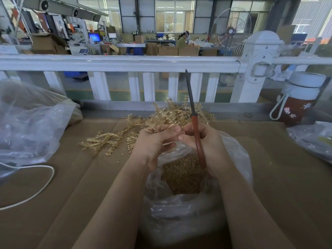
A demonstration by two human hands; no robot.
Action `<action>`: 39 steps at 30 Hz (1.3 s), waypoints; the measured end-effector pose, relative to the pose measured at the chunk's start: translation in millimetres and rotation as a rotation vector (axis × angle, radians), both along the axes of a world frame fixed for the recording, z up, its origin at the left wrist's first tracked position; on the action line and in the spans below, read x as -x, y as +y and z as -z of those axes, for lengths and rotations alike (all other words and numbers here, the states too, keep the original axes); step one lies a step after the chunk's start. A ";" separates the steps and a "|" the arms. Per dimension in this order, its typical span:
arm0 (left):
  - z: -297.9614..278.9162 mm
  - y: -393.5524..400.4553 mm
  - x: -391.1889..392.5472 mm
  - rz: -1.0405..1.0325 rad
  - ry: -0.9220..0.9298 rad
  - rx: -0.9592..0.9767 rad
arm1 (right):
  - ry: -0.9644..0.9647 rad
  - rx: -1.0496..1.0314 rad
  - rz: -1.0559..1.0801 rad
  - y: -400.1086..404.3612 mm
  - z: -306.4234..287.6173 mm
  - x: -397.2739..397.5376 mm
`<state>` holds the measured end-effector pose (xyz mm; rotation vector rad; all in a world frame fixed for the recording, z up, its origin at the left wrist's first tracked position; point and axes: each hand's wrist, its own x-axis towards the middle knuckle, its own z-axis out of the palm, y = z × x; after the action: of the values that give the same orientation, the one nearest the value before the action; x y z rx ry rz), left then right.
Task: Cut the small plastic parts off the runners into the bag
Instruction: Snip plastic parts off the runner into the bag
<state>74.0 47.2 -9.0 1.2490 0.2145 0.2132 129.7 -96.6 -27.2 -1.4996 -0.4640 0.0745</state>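
Both hands meet over the open mouth of the clear bag [181,203], which stands on the cardboard-covered worktop [269,168] between the forearms and already holds a deep layer of amber cut parts [181,178]. The left hand [154,142] has its fingers curled around a pale, thin runner [167,127] whose toothed end juts up and away from the fingertips; just how much of the runner lies inside the grip cannot be seen. The right hand [203,141] wraps the red handles of the scissors [195,121], and the dark blades stand nearly upright, tips pointing away from the person, drawn together or close to it. So the scissors' long axis runs up and away, while the held runner lies just left of the handles, touching or nearly touching the right fingertips. The blades sit above and beyond the runner, not across it, so the next cut seems to call for tilting the blades down and left to meet the runner over the bag. The left hand is the nearer one to the uncut runners [161,115], heaped just beyond both hands, with a few more runners lying flat on the worktop to the left. A crumpled plastic bag [30,123] and a white cord [36,178] lie far left, a red bottle [298,103] far right.
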 end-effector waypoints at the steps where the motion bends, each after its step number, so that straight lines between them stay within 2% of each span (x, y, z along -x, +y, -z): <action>1: 0.4 -0.3 0.1 0.001 -0.003 0.013 | 0.007 0.010 0.016 0.7 0.4 -0.2; 6: 1.2 -0.4 0.1 0.012 -0.036 0.027 | 0.016 -0.034 0.036 -1.7 1.9 -2.8; 17: 5.9 3.0 0.4 -0.026 -0.079 -0.034 | -0.046 0.040 0.044 -0.6 5.6 -3.9; 24: 6.4 6.4 1.1 -0.006 -0.139 0.057 | -0.074 0.043 0.062 -0.4 2.6 -2.3; 32: 6.2 12.4 -0.8 -0.190 -0.193 0.136 | -0.223 0.338 0.117 -2.3 8.9 -2.9; 39: 5.7 14.0 -0.8 -0.210 -0.263 0.183 | -0.383 0.612 0.117 -3.8 15.0 -2.8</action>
<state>74.7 61.2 -14.7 1.0048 0.1341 0.5239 132.5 -100.4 -42.3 -2.1553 -0.6992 -0.1828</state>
